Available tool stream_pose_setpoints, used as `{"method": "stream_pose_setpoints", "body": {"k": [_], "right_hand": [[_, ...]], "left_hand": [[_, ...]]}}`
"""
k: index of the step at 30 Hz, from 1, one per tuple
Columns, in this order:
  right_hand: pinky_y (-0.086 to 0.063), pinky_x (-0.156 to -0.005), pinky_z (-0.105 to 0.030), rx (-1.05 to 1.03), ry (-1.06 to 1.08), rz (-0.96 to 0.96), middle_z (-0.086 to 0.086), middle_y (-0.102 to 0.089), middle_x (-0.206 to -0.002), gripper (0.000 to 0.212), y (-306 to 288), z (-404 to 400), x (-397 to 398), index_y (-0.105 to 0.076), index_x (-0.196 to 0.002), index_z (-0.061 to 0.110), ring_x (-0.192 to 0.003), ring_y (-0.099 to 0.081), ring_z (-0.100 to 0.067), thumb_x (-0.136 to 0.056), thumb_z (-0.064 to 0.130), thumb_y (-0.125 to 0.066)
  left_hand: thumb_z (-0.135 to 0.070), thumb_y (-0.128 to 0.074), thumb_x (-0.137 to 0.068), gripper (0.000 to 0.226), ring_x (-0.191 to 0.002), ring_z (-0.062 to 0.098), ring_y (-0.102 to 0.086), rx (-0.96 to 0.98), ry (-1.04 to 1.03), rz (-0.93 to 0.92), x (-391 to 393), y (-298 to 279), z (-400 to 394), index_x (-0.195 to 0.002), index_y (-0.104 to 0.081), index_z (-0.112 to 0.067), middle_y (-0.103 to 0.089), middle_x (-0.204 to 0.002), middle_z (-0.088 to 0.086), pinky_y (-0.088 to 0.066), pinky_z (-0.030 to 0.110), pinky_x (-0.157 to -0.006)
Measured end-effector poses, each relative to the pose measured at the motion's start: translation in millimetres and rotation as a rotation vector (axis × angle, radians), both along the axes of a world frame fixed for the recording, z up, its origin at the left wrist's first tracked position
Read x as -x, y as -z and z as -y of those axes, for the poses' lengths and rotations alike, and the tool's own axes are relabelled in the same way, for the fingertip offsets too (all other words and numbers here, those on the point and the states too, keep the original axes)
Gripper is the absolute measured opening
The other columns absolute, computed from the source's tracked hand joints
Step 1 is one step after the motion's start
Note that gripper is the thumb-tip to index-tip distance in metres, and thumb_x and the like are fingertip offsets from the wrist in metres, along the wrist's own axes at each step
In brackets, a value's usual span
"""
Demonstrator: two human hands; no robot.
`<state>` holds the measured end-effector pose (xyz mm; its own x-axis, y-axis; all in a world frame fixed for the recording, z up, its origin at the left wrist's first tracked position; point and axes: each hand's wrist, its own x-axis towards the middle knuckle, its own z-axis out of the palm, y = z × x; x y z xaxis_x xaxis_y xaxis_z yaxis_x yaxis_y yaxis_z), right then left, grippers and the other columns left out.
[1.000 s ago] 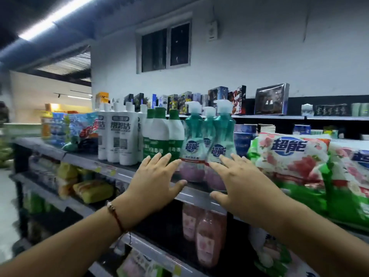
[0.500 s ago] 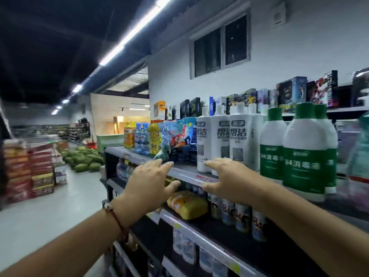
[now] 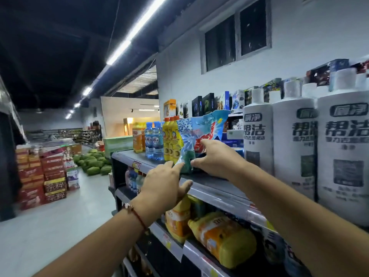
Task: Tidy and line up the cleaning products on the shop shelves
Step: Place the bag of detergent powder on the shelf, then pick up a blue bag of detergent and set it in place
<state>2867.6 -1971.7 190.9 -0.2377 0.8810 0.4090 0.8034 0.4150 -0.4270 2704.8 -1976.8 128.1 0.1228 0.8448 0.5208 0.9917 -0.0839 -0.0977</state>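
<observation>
At the shelf's (image 3: 211,188) front edge, both hands frame the slumped detergent pouch (image 3: 196,136): left hand (image 3: 165,184) spread, fingertips touching; right hand (image 3: 216,156) pinching its base, likely to straighten it.

A blue bag (image 3: 201,136) with a red splash leans at the top shelf (image 3: 215,188) edge, touched by both hands. At its 9 o'clock stand yellow bottles (image 3: 169,140), then blue bottles (image 3: 153,142). At its 3 o'clock stand tall white bottles (image 3: 295,140) in a row.
</observation>
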Motion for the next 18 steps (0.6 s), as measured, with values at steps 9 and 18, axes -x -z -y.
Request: {"method": "stream_pose_setpoints", "body": {"k": [9, 18], "right_hand": [[-0.04, -0.111, -0.047, -0.02, 0.141, -1.05, -0.016, -0.037, -0.154, 0.1, -32.4, -191.0, 57.8, -0.006, -0.158, 0.009, -0.133, -0.047, -0.031, -0.087, 0.039, -0.071], [-0.053, -0.074, -0.042, -0.163, 0.392, -1.095, -0.01, -0.072, -0.095, 0.015, -30.7, -271.7, 68.6, -0.066, -0.087, 0.015, -0.08, -0.066, -0.027, -0.096, 0.026, -0.06]], "left_hand": [[-0.074, -0.052, -0.086, 0.101, -0.141, 0.023, -0.039, 0.076, 0.107, 0.309, 41.0, 14.8, -159.0, -0.161, -0.011, -0.021, -0.034, -0.159, 0.0, -0.04, 0.041, -0.111], [-0.069, -0.082, -0.062, 0.119, -0.121, 0.022, -0.053, 0.298, 0.573, 0.67, 71.8, 17.5, -261.0, -0.154, -0.013, -0.041, -0.04, -0.129, 0.0, -0.046, 0.033, -0.103]]}}
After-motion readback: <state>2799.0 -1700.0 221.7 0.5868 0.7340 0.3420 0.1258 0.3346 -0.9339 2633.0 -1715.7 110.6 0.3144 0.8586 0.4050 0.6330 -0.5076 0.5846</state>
